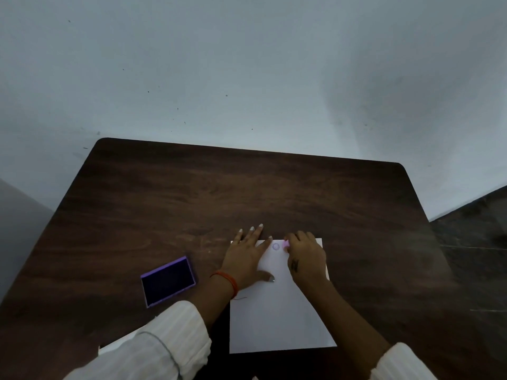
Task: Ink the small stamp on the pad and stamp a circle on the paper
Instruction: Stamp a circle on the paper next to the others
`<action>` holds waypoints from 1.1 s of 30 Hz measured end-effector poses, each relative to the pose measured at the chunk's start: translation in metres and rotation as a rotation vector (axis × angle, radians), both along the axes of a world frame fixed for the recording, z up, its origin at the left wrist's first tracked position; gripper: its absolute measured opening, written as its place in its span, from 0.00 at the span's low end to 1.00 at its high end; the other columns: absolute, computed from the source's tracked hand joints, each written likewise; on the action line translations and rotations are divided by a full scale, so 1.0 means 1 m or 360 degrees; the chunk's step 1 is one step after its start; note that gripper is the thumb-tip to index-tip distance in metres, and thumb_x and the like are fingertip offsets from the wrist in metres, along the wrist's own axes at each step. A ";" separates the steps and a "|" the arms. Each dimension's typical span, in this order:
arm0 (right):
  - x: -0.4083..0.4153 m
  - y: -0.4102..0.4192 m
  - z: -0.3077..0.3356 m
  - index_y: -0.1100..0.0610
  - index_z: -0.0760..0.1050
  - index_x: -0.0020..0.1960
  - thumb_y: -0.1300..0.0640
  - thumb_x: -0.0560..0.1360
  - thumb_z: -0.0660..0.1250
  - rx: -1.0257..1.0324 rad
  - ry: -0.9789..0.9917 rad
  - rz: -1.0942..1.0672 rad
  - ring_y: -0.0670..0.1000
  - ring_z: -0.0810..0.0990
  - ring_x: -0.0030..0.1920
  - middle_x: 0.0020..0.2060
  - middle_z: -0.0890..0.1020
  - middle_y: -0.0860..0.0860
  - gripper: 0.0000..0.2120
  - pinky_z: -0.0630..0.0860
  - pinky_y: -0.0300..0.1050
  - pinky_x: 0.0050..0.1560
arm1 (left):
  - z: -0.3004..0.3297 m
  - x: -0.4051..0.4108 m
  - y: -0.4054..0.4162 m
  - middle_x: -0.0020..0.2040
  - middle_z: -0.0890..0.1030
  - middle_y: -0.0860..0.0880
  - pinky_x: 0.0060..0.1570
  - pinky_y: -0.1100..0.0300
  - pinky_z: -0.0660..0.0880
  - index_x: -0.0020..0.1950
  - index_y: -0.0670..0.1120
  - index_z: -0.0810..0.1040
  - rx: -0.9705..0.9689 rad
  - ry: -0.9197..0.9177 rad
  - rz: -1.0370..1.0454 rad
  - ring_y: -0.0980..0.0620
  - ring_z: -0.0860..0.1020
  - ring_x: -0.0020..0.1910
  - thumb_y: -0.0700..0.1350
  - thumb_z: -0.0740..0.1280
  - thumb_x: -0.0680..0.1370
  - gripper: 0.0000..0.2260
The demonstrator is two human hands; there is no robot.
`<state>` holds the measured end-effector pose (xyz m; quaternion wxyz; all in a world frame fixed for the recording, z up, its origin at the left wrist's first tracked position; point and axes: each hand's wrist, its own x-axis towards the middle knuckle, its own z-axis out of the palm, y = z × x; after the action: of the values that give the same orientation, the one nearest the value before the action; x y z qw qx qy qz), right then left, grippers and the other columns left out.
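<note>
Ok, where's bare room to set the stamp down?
Bare dark wooden table beyond the white paper, and right of it. Left, only the purple ink pad. Crowded at the paper's top: left hand, right hand, small pink stamp, stamped circle.

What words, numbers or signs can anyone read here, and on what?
None can be read.
Stamped circle on the paper: a faint ring, any lettering too small to tell.
Dark mark on the right hand: too blurred to read.
Ink pad: no label visible.

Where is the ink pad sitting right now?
In the head view the purple ink pad lies open on the dark wooden table, left of the paper and apart from it, beside the left hand's wrist.
</note>
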<state>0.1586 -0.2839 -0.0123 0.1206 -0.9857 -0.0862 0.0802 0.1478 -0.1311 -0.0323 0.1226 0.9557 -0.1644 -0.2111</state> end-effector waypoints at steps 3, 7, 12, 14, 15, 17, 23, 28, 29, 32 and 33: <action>0.003 -0.001 0.000 0.58 0.73 0.60 0.57 0.76 0.63 0.0000 0.0059 0.0060 0.51 0.73 0.59 0.60 0.78 0.54 0.13 0.71 0.39 0.57 | -0.001 0.000 -0.001 0.78 0.43 0.44 0.74 0.49 0.40 0.75 0.50 0.46 0.0027 -0.0017 -0.0007 0.44 0.44 0.76 0.64 0.64 0.71 0.41; 0.004 -0.004 0.002 0.59 0.72 0.60 0.57 0.76 0.63 0.0026 0.0079 0.0113 0.51 0.73 0.60 0.60 0.77 0.55 0.13 0.70 0.39 0.59 | -0.003 0.002 -0.002 0.78 0.44 0.44 0.74 0.49 0.39 0.75 0.50 0.46 0.0071 -0.0040 -0.0036 0.44 0.44 0.76 0.64 0.64 0.71 0.41; 0.005 -0.005 0.002 0.59 0.72 0.61 0.58 0.77 0.62 0.0050 0.0092 0.0138 0.51 0.73 0.60 0.61 0.77 0.55 0.13 0.68 0.38 0.60 | -0.006 0.003 -0.003 0.78 0.44 0.44 0.74 0.49 0.39 0.75 0.50 0.47 0.0082 -0.0050 -0.0034 0.44 0.45 0.76 0.65 0.64 0.70 0.42; 0.005 -0.005 0.001 0.59 0.72 0.60 0.58 0.77 0.62 0.0056 0.0088 0.0134 0.51 0.73 0.60 0.61 0.77 0.55 0.13 0.68 0.38 0.60 | -0.007 0.003 -0.004 0.78 0.44 0.44 0.74 0.49 0.38 0.75 0.50 0.47 0.0081 -0.0058 -0.0034 0.44 0.45 0.76 0.65 0.64 0.70 0.42; 0.005 -0.005 0.001 0.59 0.72 0.60 0.58 0.76 0.62 0.0062 0.0084 0.0133 0.51 0.73 0.60 0.61 0.77 0.55 0.13 0.69 0.38 0.60 | -0.007 0.003 -0.004 0.78 0.44 0.44 0.74 0.49 0.38 0.75 0.50 0.47 0.0079 -0.0061 -0.0034 0.44 0.44 0.76 0.65 0.64 0.70 0.42; 0.005 -0.005 0.000 0.59 0.73 0.59 0.59 0.76 0.63 0.0081 0.0061 0.0129 0.51 0.74 0.59 0.60 0.78 0.55 0.13 0.70 0.39 0.60 | -0.007 0.003 -0.004 0.78 0.43 0.44 0.74 0.50 0.38 0.75 0.50 0.46 0.0072 -0.0067 -0.0034 0.44 0.44 0.76 0.64 0.64 0.71 0.42; 0.002 -0.007 -0.008 0.60 0.75 0.57 0.60 0.75 0.64 0.0136 -0.0032 0.0131 0.53 0.75 0.58 0.57 0.79 0.57 0.12 0.71 0.41 0.57 | -0.009 0.002 -0.004 0.78 0.43 0.44 0.74 0.50 0.38 0.75 0.50 0.47 0.0047 -0.0083 -0.0027 0.44 0.44 0.76 0.64 0.65 0.71 0.42; 0.000 -0.008 -0.009 0.60 0.75 0.57 0.61 0.74 0.66 0.0141 -0.0037 0.0140 0.53 0.76 0.57 0.56 0.80 0.57 0.12 0.72 0.42 0.57 | -0.007 0.002 -0.004 0.78 0.44 0.44 0.74 0.50 0.38 0.75 0.50 0.47 0.0035 -0.0051 -0.0007 0.44 0.44 0.76 0.63 0.65 0.70 0.41; 0.002 -0.008 -0.008 0.59 0.75 0.57 0.60 0.74 0.65 0.0116 -0.0027 0.0143 0.53 0.76 0.57 0.57 0.80 0.56 0.12 0.71 0.41 0.58 | -0.007 0.002 -0.004 0.78 0.44 0.44 0.74 0.50 0.38 0.75 0.50 0.47 0.0037 -0.0041 -0.0007 0.44 0.44 0.76 0.63 0.65 0.70 0.41; 0.011 -0.007 0.001 0.59 0.75 0.58 0.59 0.75 0.64 0.0125 0.0172 0.0052 0.53 0.75 0.59 0.58 0.79 0.55 0.12 0.68 0.41 0.62 | -0.003 0.001 -0.003 0.78 0.44 0.45 0.74 0.49 0.39 0.75 0.50 0.48 0.0027 -0.0012 0.0004 0.44 0.44 0.76 0.63 0.65 0.70 0.41; 0.014 -0.007 0.008 0.59 0.75 0.58 0.58 0.75 0.64 0.0164 0.0307 -0.0072 0.54 0.75 0.60 0.58 0.79 0.56 0.12 0.68 0.44 0.64 | -0.002 0.001 -0.003 0.78 0.45 0.45 0.74 0.50 0.39 0.75 0.50 0.49 0.0016 -0.0013 0.0006 0.44 0.45 0.76 0.63 0.66 0.70 0.41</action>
<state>0.1723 -0.2905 -0.0041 0.1806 -0.9676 -0.0558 0.1675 0.1486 -0.1342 -0.0339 0.1175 0.9575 -0.1620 -0.2079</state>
